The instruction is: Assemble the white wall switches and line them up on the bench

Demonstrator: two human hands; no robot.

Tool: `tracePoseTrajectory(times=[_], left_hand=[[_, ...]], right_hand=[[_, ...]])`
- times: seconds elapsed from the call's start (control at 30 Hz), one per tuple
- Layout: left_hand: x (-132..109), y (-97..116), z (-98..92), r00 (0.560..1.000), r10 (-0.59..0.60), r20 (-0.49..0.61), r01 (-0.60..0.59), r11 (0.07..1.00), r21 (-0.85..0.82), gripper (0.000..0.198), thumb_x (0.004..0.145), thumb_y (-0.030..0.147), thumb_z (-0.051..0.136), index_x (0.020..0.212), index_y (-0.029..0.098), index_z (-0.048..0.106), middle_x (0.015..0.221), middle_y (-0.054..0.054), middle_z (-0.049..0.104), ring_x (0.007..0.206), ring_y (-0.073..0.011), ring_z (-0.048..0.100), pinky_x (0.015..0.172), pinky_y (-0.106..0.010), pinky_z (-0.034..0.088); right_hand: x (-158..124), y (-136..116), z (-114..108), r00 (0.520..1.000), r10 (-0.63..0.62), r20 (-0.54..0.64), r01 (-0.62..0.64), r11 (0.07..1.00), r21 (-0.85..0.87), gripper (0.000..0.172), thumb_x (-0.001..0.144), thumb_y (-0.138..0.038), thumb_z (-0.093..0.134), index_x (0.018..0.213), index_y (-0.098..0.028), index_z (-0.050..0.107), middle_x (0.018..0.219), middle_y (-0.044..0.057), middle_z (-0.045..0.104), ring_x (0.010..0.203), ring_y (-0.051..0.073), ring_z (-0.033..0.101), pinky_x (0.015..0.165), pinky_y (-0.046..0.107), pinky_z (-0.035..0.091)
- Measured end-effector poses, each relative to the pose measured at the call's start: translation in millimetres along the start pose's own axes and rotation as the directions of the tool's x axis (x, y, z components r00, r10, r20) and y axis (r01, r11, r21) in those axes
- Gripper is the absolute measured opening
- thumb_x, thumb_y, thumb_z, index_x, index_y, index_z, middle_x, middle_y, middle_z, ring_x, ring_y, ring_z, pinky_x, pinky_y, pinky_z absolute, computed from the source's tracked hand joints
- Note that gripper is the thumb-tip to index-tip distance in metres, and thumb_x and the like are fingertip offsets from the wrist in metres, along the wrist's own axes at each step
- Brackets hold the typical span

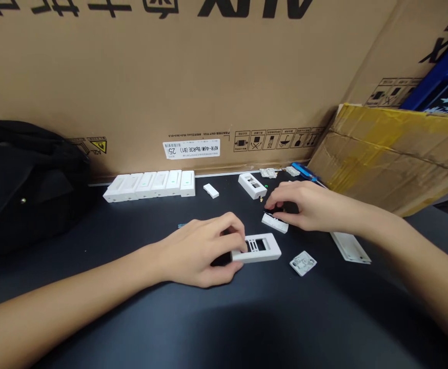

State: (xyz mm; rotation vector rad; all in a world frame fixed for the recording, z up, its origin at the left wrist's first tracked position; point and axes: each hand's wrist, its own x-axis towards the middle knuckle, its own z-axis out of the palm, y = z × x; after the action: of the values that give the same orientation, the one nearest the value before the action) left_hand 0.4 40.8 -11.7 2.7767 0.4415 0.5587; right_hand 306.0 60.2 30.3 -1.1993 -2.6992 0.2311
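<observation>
My left hand (208, 248) is closed on the left end of a white rectangular switch housing (273, 248), which lies on the black table with its slotted openings facing up. Right of it, my right hand (299, 205) has its fingers curled together just over a small white plastic piece (275, 223). What those fingertips pinch is too small and partly hidden. Close to both hands lies a square white part with inner detail (303, 263). A second white housing (252, 185) stands behind, beside small brass bits (261, 199). Partly under my right forearm is a flat white cover (350, 248).
A row of several white switches (149, 186) stands along the back left, with a loose white rocker (210, 190) nearby. A blue-handled screwdriver (304, 172) lies back right. Cardboard boxes (150, 92) wall off the back; a black bag (27, 179) sits left.
</observation>
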Motion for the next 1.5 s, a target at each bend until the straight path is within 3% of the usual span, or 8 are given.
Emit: tracePoseTrajectory(times=[0.27,0.43,0.6,0.7,0.87,1.0,1.27,1.5], left_hand=[[2.2,2.0,-0.6,0.999,0.001,-0.036,-0.002,1.000,-0.013,0.010,0.094,0.024,0.059,0.103,0.020,0.062,0.118,-0.007,0.062,0.081,-0.0148,0.063,0.069,-0.030,0.057],[3.1,1.7,-0.4,1.000,-0.018,-0.021,0.018,1.000,0.008,0.010,0.096,0.027,0.061,0.101,0.020,0.065,0.120,-0.008,0.060,0.082,-0.0150,0.062,0.070,-0.030,0.056],[2.7,-1.0,0.4,0.999,-0.042,-0.033,0.038,0.993,-0.114,0.007,0.096,0.023,0.063,0.100,0.018,0.065,0.120,-0.010,0.058,0.093,-0.0172,0.063,0.082,-0.032,0.057],[3.1,-3.0,0.2,0.997,-0.057,-0.057,0.047,0.985,-0.167,0.010,0.097,0.025,0.065,0.103,0.018,0.065,0.116,-0.009,0.059,0.096,-0.0181,0.064,0.086,-0.033,0.057],[1.6,-4.4,-0.9,0.985,-0.139,-0.098,0.115,0.969,-0.218,0.017,0.102,0.031,0.063,0.114,0.018,0.059,0.106,-0.005,0.065,0.085,-0.0146,0.064,0.077,-0.029,0.056],[-1.3,-4.3,-0.4,0.974,-0.188,-0.127,0.162,0.969,-0.188,0.019,0.106,0.032,0.059,0.119,0.020,0.054,0.102,-0.002,0.068,0.080,-0.0136,0.066,0.072,-0.026,0.055],[-0.3,-4.4,1.1,0.991,-0.075,-0.113,0.071,0.997,-0.038,0.019,0.104,0.031,0.064,0.119,0.022,0.057,0.115,-0.006,0.066,0.096,-0.0168,0.066,0.079,-0.029,0.056],[1.4,-2.5,3.6,0.979,-0.158,-0.127,0.164,0.986,0.039,0.011,0.102,0.030,0.063,0.110,0.023,0.061,0.123,-0.008,0.059,0.100,-0.0197,0.068,0.083,-0.034,0.060]], right_hand=[[5.3,-11.2,4.4,1.000,0.025,0.006,-0.025,0.999,-0.024,0.007,0.086,-0.018,0.059,0.089,-0.021,0.064,0.083,0.004,0.071,0.074,0.019,0.062,0.069,0.029,0.041],[5.1,-15.6,3.6,0.996,0.087,0.015,-0.087,0.996,0.009,0.012,0.076,-0.015,0.060,0.084,-0.022,0.055,0.077,0.002,0.067,0.067,0.017,0.057,0.064,0.028,0.037],[4.8,-16.0,4.0,0.990,0.124,0.063,-0.125,0.992,0.005,0.015,0.074,-0.016,0.060,0.084,-0.023,0.052,0.072,0.000,0.064,0.063,0.017,0.053,0.061,0.028,0.035],[1.8,-17.0,-5.5,0.991,0.106,0.086,-0.105,0.994,-0.014,0.006,0.080,-0.019,0.057,0.083,-0.023,0.055,0.077,0.002,0.065,0.067,0.018,0.056,0.063,0.028,0.037],[-9.9,-21.6,-31.2,0.984,0.165,0.065,-0.169,0.984,0.054,0.005,0.084,-0.026,0.058,0.083,-0.023,0.062,0.079,0.001,0.069,0.066,0.017,0.061,0.061,0.028,0.041],[-15.1,-23.7,-33.2,0.971,0.180,0.156,-0.197,0.975,0.101,0.003,0.081,-0.024,0.061,0.082,-0.024,0.063,0.079,-0.001,0.071,0.065,0.016,0.062,0.058,0.027,0.041],[-23.9,-16.0,-39.6,0.900,0.311,0.307,-0.348,0.935,0.074,0.010,0.083,-0.030,0.061,0.089,-0.025,0.068,0.083,0.000,0.072,0.070,0.018,0.064,0.060,0.029,0.044],[-41.3,0.5,-46.6,0.760,0.499,0.417,-0.503,0.857,-0.111,0.025,0.089,-0.050,0.062,0.089,-0.026,0.071,0.082,0.004,0.074,0.068,0.023,0.066,0.058,0.034,0.046]])
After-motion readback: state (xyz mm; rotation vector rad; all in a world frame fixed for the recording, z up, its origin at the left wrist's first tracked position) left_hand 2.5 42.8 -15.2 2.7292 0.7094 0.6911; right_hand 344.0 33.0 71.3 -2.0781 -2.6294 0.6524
